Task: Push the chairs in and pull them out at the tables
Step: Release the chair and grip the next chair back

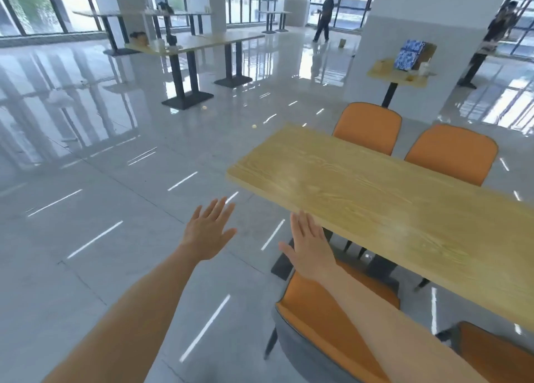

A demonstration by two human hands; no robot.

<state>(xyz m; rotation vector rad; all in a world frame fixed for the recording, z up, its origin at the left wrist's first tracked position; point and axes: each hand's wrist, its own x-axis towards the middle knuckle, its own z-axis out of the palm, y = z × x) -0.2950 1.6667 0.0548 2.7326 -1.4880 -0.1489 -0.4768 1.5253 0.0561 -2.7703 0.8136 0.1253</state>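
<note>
Shiny floor (115, 180) all around; the orange chair (312, 319) lies at 6 o'clock from the right hand (310, 249), nearer than the left hand (209, 232); both are spread, empty.

Table (375, 197) light wood-grain, matt; chair (320, 319) orange smooth upholstery; floor (115, 180) glossy.
</note>
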